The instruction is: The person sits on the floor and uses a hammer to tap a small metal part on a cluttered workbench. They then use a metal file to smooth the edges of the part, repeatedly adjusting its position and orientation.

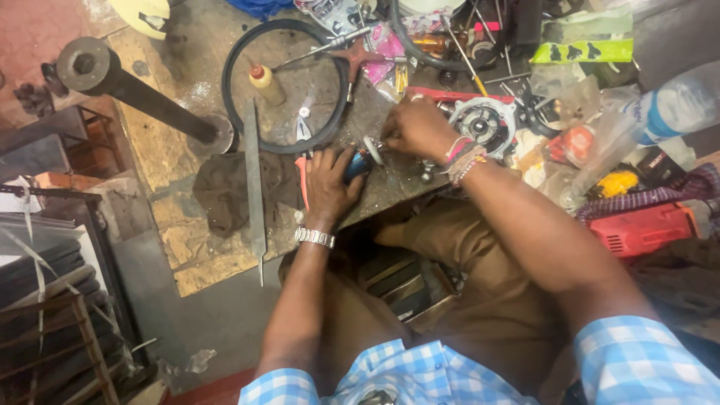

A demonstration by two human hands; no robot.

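Observation:
My left hand [328, 182], with a metal watch on the wrist, is closed around a small blue cylindrical part [358, 163] at the edge of the workbench [187, 172]. My right hand [417, 127], thread bands at the wrist, pinches something small at the silver end [373, 148] of that part; what it pinches is hidden by the fingers. Just right of that hand lies a round metal motor housing [486, 120] with a dark centre.
A black rubber belt ring [283, 86] lies on the bench around a small oil bottle [266, 84]. A long flat file [254, 191], a dark rag [229, 187], a heavy steel shaft [127, 86], a red power tool [645, 229], a plastic water bottle [679, 105] and scattered tools surround the hands.

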